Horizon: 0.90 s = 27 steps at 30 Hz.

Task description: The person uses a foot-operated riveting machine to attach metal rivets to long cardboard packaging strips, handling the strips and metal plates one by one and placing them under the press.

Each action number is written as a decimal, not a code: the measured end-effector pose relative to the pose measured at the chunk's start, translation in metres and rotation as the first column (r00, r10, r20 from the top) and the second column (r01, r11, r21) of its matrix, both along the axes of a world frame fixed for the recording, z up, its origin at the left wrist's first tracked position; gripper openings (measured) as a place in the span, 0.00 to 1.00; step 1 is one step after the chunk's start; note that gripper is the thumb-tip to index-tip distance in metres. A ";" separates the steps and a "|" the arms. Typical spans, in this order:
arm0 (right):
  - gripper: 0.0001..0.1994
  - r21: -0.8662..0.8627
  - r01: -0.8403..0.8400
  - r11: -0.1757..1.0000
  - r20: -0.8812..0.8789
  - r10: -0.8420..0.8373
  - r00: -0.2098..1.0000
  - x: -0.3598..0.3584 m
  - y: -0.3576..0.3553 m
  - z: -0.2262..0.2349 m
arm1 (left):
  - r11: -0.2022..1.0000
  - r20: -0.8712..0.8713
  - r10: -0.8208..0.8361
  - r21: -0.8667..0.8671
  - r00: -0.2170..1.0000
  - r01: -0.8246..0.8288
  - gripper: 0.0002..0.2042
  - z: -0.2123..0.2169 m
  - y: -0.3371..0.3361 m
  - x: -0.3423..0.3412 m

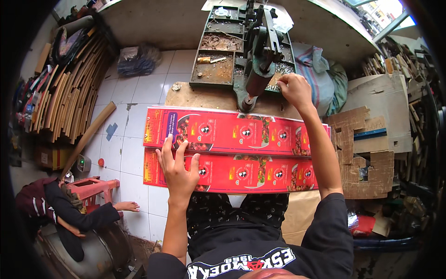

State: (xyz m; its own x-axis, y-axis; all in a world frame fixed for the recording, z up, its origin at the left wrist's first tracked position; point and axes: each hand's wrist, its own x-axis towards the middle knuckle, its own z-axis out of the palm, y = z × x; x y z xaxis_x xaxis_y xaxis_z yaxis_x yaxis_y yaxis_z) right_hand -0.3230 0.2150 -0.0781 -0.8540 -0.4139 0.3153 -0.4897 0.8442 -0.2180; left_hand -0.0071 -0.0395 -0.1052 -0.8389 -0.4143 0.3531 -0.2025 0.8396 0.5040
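Observation:
A long red printed cardboard sheet lies flat across a worn wooden board, its near half over my lap. My left hand presses flat on the sheet's left part, fingers spread. My right hand reaches past the sheet's far edge and rests on the base of a green cast-iron press machine; whether it grips a part there is hard to tell. The machine's lower end stands just above the sheet's far edge.
Green metal trays with rusty bits sit beside the machine. Stacked cardboard leans at the left, cut brown cardboard pieces at the right. Another person sits low at the left by a red stool. The floor is white tile.

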 end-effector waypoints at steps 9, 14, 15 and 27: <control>0.09 -0.025 -0.114 0.993 -0.095 0.111 0.989 -0.005 -0.016 -0.002 | 1.000 0.014 0.002 -0.018 1.000 -0.002 0.21 0.000 0.001 -0.001; 0.05 -0.468 -0.341 0.816 0.184 0.467 0.865 0.042 -0.031 0.003 | 1.000 0.010 0.004 -0.008 1.000 -0.004 0.20 0.000 0.000 0.001; 0.05 -0.483 -0.362 0.797 0.171 0.492 0.853 0.051 -0.034 0.004 | 1.000 0.007 0.001 -0.007 1.000 -0.001 0.20 0.001 0.000 0.000; 0.10 -0.419 -0.269 0.867 0.070 0.327 0.943 0.101 -0.002 0.024 | 0.996 -0.219 0.091 0.013 0.971 -0.090 0.13 0.011 -0.022 0.019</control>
